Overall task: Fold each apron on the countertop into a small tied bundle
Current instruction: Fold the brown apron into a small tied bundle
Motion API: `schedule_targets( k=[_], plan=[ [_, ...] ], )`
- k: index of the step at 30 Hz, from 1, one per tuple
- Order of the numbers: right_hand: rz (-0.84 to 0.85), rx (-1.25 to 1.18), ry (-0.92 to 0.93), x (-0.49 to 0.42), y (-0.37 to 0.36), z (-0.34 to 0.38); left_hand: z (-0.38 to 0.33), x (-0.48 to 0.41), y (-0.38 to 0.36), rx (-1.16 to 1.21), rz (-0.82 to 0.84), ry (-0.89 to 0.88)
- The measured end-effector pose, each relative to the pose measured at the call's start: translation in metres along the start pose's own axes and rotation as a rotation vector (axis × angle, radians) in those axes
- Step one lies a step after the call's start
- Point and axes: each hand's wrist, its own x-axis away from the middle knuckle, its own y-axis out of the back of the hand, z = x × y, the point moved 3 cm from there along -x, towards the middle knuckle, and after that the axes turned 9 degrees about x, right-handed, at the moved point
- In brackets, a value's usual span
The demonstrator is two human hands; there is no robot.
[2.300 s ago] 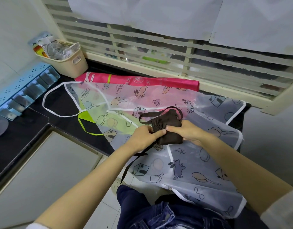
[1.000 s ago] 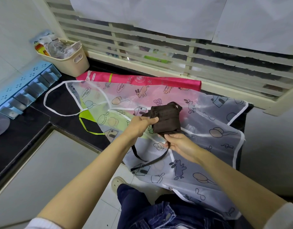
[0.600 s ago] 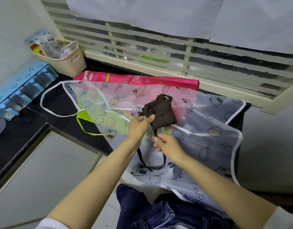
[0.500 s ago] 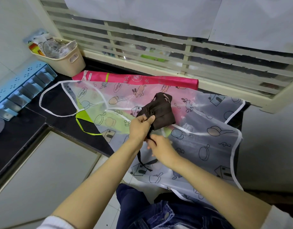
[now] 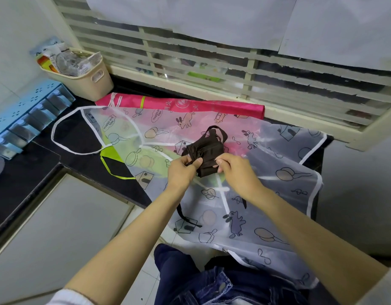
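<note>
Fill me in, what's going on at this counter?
A person holds a brown apron bundle in both hands over a clear printed apron spread on the black countertop. The left hand pinches its left edge, and the right hand grips its right side. One brown strap dangles loose below, so the tie looks unfinished. A pink apron lies folded by the window.
</note>
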Motion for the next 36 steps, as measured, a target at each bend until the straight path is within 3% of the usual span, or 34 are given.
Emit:
schedule_targets(
  k=[7, 11, 14, 16, 21, 23, 30, 36],
  plan=[
    [-0.037, -0.050, 0.003, -0.002, 0.012, -0.011, 0.008, -0.001, 0.008, 0.090, 0.006, 0.117],
    [0.289, -0.146, 0.151, 0.023, -0.009, 0.012, 0.009, -0.002, 0.011, 0.247, -0.047, 0.243],
    [0.476, -0.004, 0.162, 0.036, -0.038, 0.007, 0.002, -0.004, 0.010, 0.309, -0.016, 0.287],
    [0.457, 0.028, 0.060, 0.029, -0.042, -0.013, -0.005, -0.006, 0.011, 0.282, 0.042, 0.276],
    [0.206, -0.048, -0.272, 0.002, -0.005, -0.064, -0.008, -0.010, 0.025, 0.114, 0.092, 0.232],
    [0.101, -0.122, -0.307, -0.006, 0.008, -0.067, -0.004, -0.009, 0.028, 0.065, 0.096, 0.220],
    [-0.044, -0.113, -0.114, -0.013, 0.020, -0.033, 0.001, -0.011, 0.018, -0.213, 0.075, 0.051],
    [0.094, 0.036, 0.046, -0.003, 0.008, -0.008, 0.010, -0.015, 0.008, -0.581, 0.167, 0.021]
  ],
)
